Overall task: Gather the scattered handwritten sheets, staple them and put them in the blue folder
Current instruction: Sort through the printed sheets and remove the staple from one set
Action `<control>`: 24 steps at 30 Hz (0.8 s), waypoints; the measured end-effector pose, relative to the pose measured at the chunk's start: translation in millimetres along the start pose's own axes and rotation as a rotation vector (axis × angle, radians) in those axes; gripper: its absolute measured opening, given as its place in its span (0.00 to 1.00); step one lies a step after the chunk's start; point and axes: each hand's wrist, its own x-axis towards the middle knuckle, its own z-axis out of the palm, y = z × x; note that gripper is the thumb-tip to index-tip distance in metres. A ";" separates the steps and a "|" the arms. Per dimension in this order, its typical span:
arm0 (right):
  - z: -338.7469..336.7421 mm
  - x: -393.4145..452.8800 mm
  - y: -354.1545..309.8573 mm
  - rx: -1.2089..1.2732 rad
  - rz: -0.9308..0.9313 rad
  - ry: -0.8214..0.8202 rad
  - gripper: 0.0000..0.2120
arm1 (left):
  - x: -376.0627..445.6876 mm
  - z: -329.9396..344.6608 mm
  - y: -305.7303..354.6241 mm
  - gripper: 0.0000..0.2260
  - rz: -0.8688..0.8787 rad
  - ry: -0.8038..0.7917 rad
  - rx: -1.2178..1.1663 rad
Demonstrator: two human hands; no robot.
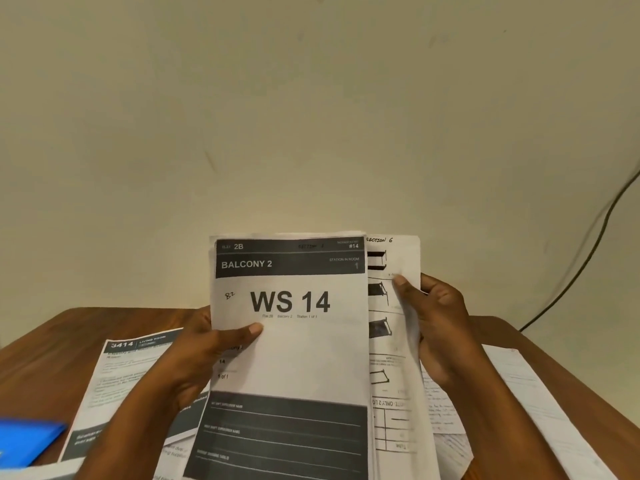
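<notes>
White paper stack (294, 358), front sheet printed "WS 14", held upright above the brown wooden bench (52, 344), its top edge against the bare wall. Left hand (194, 362) grips the stack's left edge, thumb across the front. Right hand (440, 327) pinches the fanned right edge, thumb on a "Section 6" sheet (391, 306). Loose sheets (128, 375) lie flat below on both sides; blue folder (27, 441) at the bench's lower-left edge.
</notes>
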 end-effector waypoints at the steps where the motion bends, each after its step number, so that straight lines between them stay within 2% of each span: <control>1: 1.4 -0.9 1.1 -0.004 0.011 -0.004 0.10 | 0.0 0.8 -0.4 0.27 -0.010 -0.010 0.003; 4: 6.2 -3.5 3.0 -0.018 0.043 -0.020 0.11 | -2.2 4.8 -1.1 0.29 -0.021 -0.050 0.003; 6: 8.8 -4.9 4.4 -0.029 0.058 -0.024 0.10 | -3.8 7.3 -1.6 0.35 -0.019 -0.083 0.009; 10: 11.8 -5.8 9.7 -0.074 0.071 -0.024 0.09 | -1.9 8.9 -6.8 0.25 -0.052 -0.076 0.047; 16: 20.1 -7.2 20.5 -0.156 0.083 0.012 0.09 | 7.8 11.7 -19.0 0.29 -0.096 -0.034 0.119; 22: 29.0 -12.7 21.7 -0.258 0.079 0.036 0.17 | 10.3 19.2 -28.1 0.18 -0.088 0.016 0.110; 24: 29.2 -12.8 25.9 -0.332 0.030 0.000 0.15 | 8.4 26.4 -30.4 0.16 -0.075 0.050 0.136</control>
